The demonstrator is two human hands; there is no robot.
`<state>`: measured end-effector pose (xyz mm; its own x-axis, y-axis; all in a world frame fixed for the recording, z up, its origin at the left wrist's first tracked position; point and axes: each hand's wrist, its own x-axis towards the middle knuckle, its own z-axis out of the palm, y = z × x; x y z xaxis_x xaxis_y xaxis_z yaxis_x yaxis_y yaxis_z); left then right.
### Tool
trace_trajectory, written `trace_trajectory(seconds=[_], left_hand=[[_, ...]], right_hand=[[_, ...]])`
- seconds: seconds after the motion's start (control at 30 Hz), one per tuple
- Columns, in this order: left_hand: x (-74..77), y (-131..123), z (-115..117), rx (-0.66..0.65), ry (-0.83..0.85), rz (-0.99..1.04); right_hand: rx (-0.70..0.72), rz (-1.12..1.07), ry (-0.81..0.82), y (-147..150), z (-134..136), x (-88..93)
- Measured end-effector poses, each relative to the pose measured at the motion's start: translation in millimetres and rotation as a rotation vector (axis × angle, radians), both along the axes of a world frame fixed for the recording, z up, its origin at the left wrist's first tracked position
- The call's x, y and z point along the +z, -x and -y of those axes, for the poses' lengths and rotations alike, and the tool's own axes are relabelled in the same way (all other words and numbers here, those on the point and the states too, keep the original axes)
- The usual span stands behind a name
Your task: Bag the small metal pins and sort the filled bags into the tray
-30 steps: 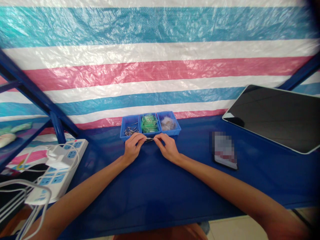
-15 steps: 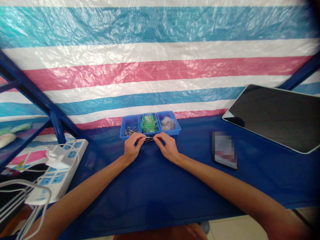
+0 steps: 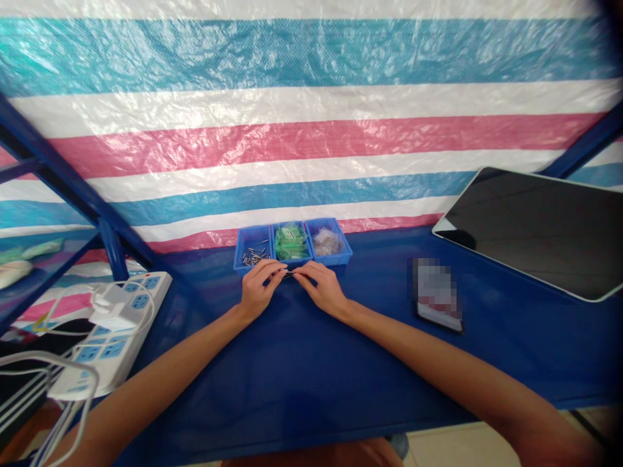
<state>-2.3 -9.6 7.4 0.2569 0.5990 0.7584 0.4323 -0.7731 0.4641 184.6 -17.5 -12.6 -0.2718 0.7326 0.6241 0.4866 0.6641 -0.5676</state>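
My left hand (image 3: 259, 290) and my right hand (image 3: 322, 291) meet in front of three blue bins, fingertips pinched and almost touching. Between them are thin dark metal rods (image 3: 289, 274), gripped from both ends and mostly covered by the fingers. How many rods there are, and their exact kind, I cannot make out. Just behind my left hand, the left bin (image 3: 244, 241) contains several similar loose metal pieces (image 3: 256, 255). Green plastic packets (image 3: 291, 243) fill the middle bin. In the right bin (image 3: 346, 251) lie clear plastic bags (image 3: 327, 241).
A blue table (image 3: 302, 363) lies under my forearms. A white power strip (image 3: 148, 311) with plugs and cables is at left. At right are a blurred-out phone (image 3: 438, 295) and a large dark-screened device (image 3: 540, 224). Striped plastic sheeting (image 3: 311, 139) hangs behind, with a blue frame (image 3: 111, 246).
My fingertips have come closer together over the rods, so less of them shows between the hands. The right hand has shifted slightly left. The bins have not moved.
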Motion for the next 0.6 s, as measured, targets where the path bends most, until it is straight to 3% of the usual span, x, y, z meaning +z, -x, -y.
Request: trace_trajectory(seconds=[0.37,0.6], left_hand=[[-0.5,-0.3,2.1,-0.002,0.075,0.013],[-3.0,0.7,-3.4,0.021,-0.039,-0.055]], right_hand=[[-0.036,0.001,0.021,0.5,0.6,0.4],[-0.035,-0.012,0.025,0.4,0.8,0.2]])
